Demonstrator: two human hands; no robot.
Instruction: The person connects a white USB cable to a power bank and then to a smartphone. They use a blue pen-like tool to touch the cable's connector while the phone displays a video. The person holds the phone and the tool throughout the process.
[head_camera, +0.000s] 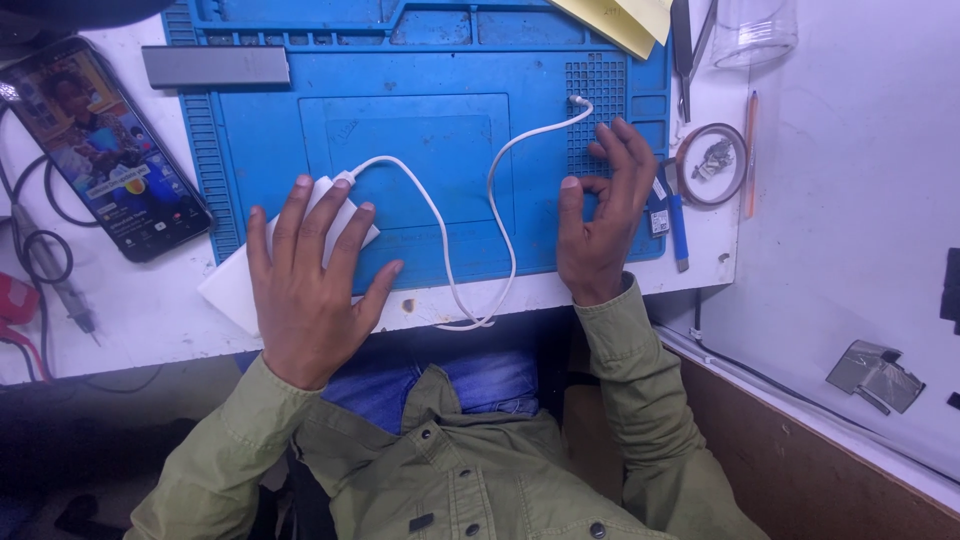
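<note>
My left hand (305, 280) lies flat, fingers spread, on a white flat box-shaped device (232, 285) at the front left edge of the blue work mat (400, 140). A white cable (470, 230) runs from that device, loops over the table's front edge and ends in a plug (578, 100) on the mat's gridded patch. My right hand (600, 215) rests open on the mat's right side, fingertips on the grid, just below the plug. It holds nothing.
A lit smartphone (105, 150) lies at the left beside black cables (40, 250). A grey metal bar (215, 66) sits at the mat's top left. Right of the mat are tweezers (685, 50), a round dish of small parts (712, 163), a pencil (750, 150), a clear cup (755, 30) and yellow paper (620, 20).
</note>
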